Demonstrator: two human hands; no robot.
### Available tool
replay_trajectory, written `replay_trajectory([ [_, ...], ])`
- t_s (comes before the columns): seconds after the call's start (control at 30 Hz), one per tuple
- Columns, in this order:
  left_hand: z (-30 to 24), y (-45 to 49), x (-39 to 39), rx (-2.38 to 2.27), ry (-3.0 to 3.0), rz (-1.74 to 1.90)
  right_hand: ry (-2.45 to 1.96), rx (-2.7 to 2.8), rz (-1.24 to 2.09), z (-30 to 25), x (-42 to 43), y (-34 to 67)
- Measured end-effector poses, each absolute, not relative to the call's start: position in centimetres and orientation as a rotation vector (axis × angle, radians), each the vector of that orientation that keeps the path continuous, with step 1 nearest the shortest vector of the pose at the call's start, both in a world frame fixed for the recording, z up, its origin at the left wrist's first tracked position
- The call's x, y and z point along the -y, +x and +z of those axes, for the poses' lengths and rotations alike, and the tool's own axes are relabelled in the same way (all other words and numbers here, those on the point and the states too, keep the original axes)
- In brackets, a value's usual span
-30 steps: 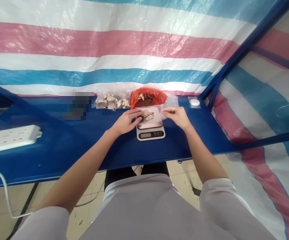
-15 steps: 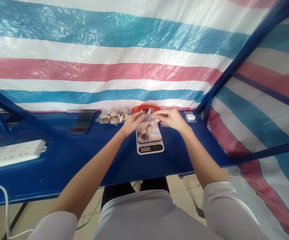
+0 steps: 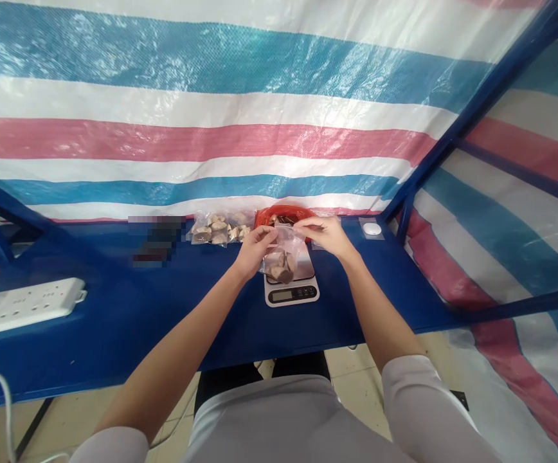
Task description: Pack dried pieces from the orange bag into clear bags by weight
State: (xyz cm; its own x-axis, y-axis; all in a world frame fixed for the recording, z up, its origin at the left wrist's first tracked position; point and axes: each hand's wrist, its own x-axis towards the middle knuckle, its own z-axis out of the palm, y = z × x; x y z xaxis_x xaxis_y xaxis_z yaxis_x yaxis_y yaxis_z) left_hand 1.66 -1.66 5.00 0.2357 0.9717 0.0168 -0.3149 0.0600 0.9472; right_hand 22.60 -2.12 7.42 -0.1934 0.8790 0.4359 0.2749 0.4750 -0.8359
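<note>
Between my hands hangs a clear zip bag (image 3: 283, 257) with several brownish, dried-mushroom-like pieces at its bottom. My left hand (image 3: 256, 249) pinches the bag's upper left edge. The upper right edge is pinched by the fingers of my right hand (image 3: 321, 233). Below and behind the bag is a white kitchen scale (image 3: 292, 296) with a shiny weighing plate; whether the bag touches the plate I cannot tell. Just beyond the scale sits a red plastic bag (image 3: 286, 211) with more brown pieces in its opening, partly hidden by my hands.
Filled clear bags (image 3: 218, 228) of pale pieces lie left of the red bag. A small white round object (image 3: 371, 229) on clear plastic is at the right. A white power strip (image 3: 33, 302) lies on the blue table (image 3: 173, 321) at left, near a blurred dark object (image 3: 161, 241).
The clear bag has come slightly toward me and lower, its top now spread wider. My left hand has moved down and toward me; my right hand has shifted slightly left.
</note>
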Motion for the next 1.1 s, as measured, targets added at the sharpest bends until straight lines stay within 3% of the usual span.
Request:
replay_trajectory([
  [0.33,4.2,2.7,3.2,-0.915,0.854,1.469,-1.095,1.179,1.158,4.3,0.8,20.7],
  [0.63,4.1,2.3,1.8,-0.95,0.919,1.31,-1.04,1.16,1.177,3.2,0.1,19.9],
  [1.1,1.5,-0.1,-0.9,-0.97,1.264,1.442,-1.124,1.047,1.104,2.1,0.4,19.4],
])
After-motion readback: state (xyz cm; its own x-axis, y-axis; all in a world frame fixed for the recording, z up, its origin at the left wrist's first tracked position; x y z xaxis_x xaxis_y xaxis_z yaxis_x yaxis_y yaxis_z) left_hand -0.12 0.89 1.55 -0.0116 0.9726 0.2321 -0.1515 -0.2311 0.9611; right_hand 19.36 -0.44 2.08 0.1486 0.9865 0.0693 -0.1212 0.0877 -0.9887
